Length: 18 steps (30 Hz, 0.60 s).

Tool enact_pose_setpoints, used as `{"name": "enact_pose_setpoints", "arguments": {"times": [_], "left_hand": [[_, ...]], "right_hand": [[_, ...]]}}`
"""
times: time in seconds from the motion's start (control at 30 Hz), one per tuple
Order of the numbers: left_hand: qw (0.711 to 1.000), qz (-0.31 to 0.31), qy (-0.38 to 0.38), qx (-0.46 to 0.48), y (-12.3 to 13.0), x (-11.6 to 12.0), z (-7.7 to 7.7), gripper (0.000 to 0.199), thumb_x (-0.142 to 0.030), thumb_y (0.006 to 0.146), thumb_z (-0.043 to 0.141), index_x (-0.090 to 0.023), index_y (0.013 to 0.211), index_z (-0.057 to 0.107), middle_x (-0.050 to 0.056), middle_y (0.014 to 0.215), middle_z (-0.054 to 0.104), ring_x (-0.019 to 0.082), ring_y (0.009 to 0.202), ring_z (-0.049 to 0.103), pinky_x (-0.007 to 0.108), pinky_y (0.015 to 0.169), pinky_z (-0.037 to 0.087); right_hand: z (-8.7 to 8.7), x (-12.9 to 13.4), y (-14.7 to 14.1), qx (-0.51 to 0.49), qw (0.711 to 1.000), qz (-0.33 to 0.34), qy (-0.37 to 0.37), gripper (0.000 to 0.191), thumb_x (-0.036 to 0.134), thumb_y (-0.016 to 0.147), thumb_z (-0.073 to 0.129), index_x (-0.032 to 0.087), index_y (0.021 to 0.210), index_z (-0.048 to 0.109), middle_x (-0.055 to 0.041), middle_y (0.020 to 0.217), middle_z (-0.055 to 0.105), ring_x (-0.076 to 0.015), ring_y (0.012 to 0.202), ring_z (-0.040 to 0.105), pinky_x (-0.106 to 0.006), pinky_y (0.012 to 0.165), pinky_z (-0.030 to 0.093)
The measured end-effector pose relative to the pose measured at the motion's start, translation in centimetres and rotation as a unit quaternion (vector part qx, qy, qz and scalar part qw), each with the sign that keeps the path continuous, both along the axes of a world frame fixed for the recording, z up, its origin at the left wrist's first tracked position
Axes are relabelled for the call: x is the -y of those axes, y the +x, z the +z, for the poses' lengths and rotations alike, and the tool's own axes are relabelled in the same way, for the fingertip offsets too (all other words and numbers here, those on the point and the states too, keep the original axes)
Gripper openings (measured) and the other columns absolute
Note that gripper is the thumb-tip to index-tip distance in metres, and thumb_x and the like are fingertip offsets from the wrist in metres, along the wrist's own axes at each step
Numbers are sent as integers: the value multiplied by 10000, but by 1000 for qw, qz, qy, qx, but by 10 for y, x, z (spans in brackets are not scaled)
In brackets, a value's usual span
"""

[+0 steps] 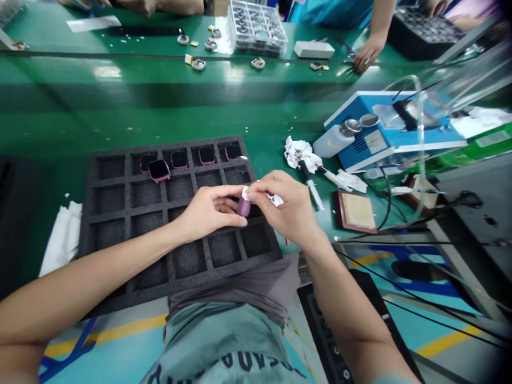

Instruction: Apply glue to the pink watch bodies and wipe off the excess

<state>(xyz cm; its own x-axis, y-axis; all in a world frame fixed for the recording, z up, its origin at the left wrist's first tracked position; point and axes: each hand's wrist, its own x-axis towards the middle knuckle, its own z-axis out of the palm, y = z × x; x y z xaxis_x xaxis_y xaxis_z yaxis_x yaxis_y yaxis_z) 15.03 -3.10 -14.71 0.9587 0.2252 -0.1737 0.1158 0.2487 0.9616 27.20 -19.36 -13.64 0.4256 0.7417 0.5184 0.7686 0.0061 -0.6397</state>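
Observation:
My left hand (204,213) is closed on a small purple watch case (244,207), held between thumb and fingers above the front part of a black foam tray (132,213). My right hand (286,205) pinches a white wipe (245,192) against the top of the case. Another bit of white shows under the right palm. In the tray's back row sit several watches with dark screens and pink-purple frames; one watch (159,170) rests tilted across a divider.
At right stand a pump bottle (334,140), a blue box-shaped device (394,130), crumpled wipes (298,152), a pen-like tool (312,186) and a sponge in a brown holder (356,211). Cables hang beyond. Across the bench, a co-worker's hand (368,52) is near small parts and a clear compartment box (257,29).

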Motion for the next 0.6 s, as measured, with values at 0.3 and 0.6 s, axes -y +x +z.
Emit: {"name": "enact_pose_setpoints", "arguments": {"times": [0.3,0.6], "left_hand": [[1000,-1,-7,-6,0,0,0,668,-124,507,992,-171,1148,808,34,869,797,154,777,724,317,796,620],[999,15,-24,-30,-1,0,4,682,-109,492,999,-196,1145,824,48,932,810,168,831,724,363,876,613]], "right_hand": [[0,-3,2,-25,1000,-8,11,106,203,954,667,226,890,749,-11,820,695,-135,791,634,-307,727,506],[-8,-5,0,-42,999,-17,24,114,231,952,678,248,881,765,-6,838,704,-141,815,638,-315,755,502]]}}
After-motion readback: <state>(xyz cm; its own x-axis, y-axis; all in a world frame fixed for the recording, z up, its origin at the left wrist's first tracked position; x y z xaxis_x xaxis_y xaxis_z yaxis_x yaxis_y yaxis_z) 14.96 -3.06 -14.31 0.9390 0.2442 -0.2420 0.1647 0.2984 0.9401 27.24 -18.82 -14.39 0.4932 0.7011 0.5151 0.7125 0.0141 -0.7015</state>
